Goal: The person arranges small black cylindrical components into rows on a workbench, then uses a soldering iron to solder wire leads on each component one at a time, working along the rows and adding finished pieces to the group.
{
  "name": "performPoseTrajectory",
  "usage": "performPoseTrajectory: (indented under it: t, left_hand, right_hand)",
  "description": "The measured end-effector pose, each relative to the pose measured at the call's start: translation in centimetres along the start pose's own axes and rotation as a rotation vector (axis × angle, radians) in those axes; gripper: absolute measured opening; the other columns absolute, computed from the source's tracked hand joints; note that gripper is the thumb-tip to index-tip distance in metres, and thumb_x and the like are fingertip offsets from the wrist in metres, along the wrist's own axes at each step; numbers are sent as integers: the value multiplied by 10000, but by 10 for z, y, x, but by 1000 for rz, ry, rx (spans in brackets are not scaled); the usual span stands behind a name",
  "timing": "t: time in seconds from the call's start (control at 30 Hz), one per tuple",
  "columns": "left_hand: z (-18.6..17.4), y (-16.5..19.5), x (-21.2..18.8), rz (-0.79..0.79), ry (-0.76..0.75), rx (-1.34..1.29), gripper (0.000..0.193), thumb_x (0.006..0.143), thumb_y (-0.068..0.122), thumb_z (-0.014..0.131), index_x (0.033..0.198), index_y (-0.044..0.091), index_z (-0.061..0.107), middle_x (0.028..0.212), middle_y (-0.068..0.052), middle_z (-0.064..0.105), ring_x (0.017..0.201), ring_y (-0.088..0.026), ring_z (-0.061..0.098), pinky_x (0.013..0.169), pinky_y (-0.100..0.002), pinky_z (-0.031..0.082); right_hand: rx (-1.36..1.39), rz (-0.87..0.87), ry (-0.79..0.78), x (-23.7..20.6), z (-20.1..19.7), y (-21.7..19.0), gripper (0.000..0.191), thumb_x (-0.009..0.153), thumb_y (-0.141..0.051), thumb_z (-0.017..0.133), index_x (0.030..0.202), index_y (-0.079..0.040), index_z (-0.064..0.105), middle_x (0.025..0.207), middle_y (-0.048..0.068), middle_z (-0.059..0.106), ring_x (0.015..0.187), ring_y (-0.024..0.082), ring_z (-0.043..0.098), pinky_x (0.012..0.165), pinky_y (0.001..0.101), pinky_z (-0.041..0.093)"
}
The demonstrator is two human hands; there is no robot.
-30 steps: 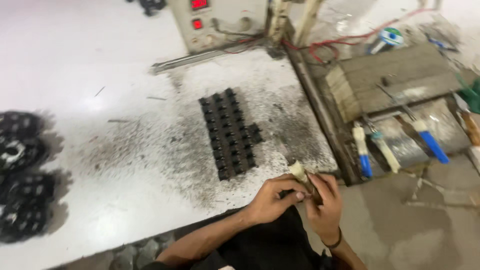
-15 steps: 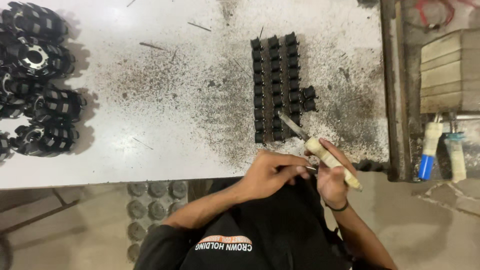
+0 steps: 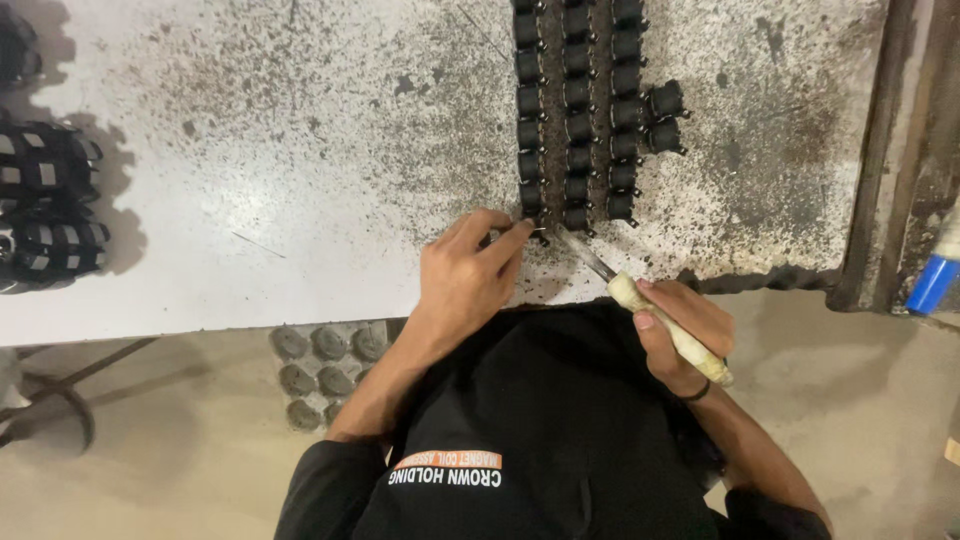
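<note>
The small black coil (image 3: 534, 212) at the near end of the left row is the piece I am working on; it sits on the worktop (image 3: 300, 200), close to the front edge, and my left hand (image 3: 465, 280) pinches it between thumb and fingertips, touching its lower end. My right hand (image 3: 680, 335) is closed around the pale handle of a knife-like tool (image 3: 640, 300), and the thin metal blade points up and left, with its tip just beside the same coil. I cannot tell if the blade really touches the coil or only comes near it. The rows of black coils (image 3: 580, 110) run in three lines away from me, and two more coils (image 3: 665, 115) lie loose to the right of the third line, touching it. The worktop is white but covered with dark dust and stains around the rows. At the far left edge I see a group of larger black wound parts (image 3: 45, 200), well apart from my hands. On the right side a dark metal rail (image 3: 885, 150) borders the worktop, and beyond it a tool with a blue handle (image 3: 935, 280) shows only partly. Under the worktop, on the floor, a grey moulded tray (image 3: 325, 370) with round pockets lies just beside my left forearm.
</note>
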State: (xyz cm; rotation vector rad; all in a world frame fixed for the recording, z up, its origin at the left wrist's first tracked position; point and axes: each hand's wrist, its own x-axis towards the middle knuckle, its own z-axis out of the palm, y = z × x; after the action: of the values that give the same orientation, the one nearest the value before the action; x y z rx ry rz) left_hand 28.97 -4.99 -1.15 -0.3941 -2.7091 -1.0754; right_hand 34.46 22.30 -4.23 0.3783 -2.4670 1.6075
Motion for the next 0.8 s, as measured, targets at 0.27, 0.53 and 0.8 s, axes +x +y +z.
performPoseTrajectory:
  t: [0.27,0.53,0.8]
  left_hand:
    - [2,0,3,-12,-122,7,232,870,60,771,1098,95,746,1003,-54,627,735,-219,675,611,-362,567]
    - [2,6,1,-19,-148,109,238,866,44,757,1103,72,753,947,-72,602,607,-240,656,484,-372,523]
    - [10,7,2,-21,-76,35,252,863,-32,694,1107,26,720,1016,-63,618,768,-244,699,604,-353,568]
  right_hand:
    - [-3,-17,-21,4,2,-2,278,951,-134,688,1099,102,700,970,234,726,853,303,740,736,318,580]
    - [119,44,6,3,6,-2,289,986,-146,674,1126,106,687,972,223,737,831,267,752,746,296,595]
    - [22,17,-26,4,0,-2,310,946,-163,696,1069,122,697,963,239,734,821,295,739,705,305,578]
